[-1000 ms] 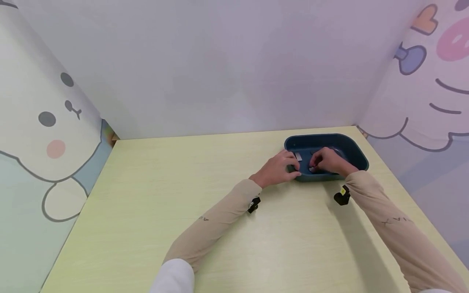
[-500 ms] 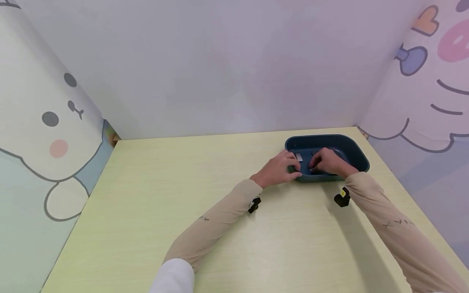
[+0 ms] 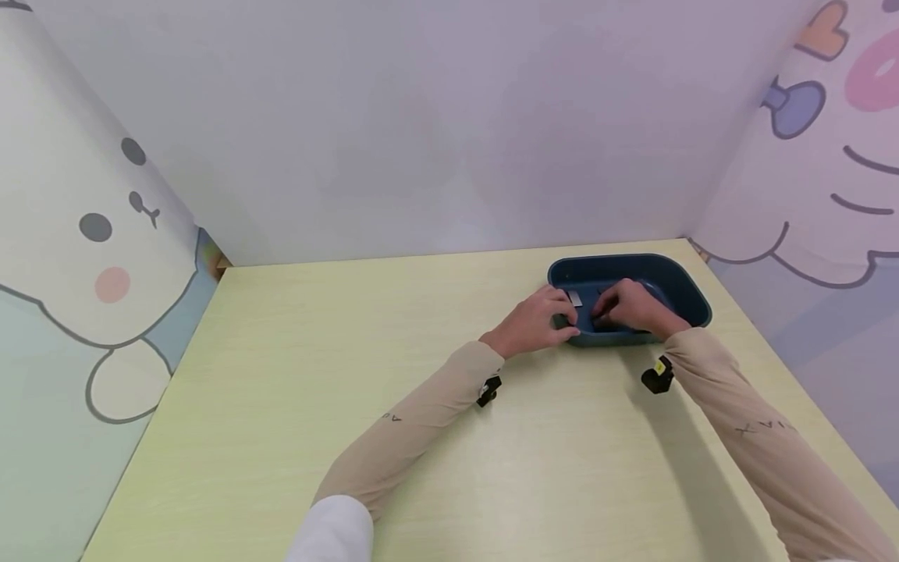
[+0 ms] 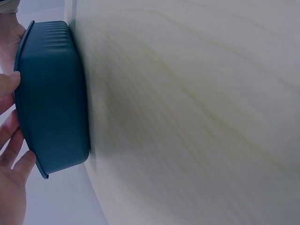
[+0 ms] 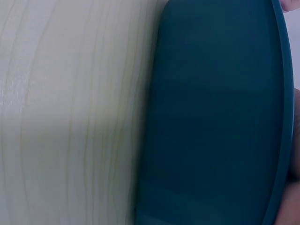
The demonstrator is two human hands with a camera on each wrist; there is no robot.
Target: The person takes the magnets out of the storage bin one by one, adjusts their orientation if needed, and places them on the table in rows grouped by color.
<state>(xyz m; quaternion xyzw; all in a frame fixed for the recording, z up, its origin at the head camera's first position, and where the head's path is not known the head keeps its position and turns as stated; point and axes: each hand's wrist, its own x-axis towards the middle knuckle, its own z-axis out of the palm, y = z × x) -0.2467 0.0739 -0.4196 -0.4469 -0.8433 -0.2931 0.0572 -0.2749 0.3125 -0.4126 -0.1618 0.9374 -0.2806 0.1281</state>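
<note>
A dark blue-green plastic basin (image 3: pixel 684 308) stands at the back right of the table. My left hand (image 3: pixel 530 321) grips its near left corner, thumb on the front rim, fingers on the left rim. In the left wrist view the left hand (image 4: pixel 11 187) meets the rim of the basin (image 4: pixel 54 98). My right hand (image 3: pixel 628 304) reaches down inside the basin with fingers curled together near the floor; I cannot tell what lies between the fingertips. A small whitish rectangular piece (image 3: pixel 575 299) lies inside, beside the left fingers. The right wrist view mostly shows the basin's outer wall (image 5: pixel 215 108).
The pale wooden table (image 3: pixel 295 375) spreads to the left and front. A plain wall (image 3: pixel 421 140) rises behind it, and cartoon-printed walls (image 3: pixel 49 195) flank both sides. Black wrist cameras (image 3: pixel 658 376) hang under the forearms, close above the table.
Both hands stay almost in place at the basin. A small whitish piece that showed at the right fingertips a second ago is now hidden. The head view shifts slightly.
</note>
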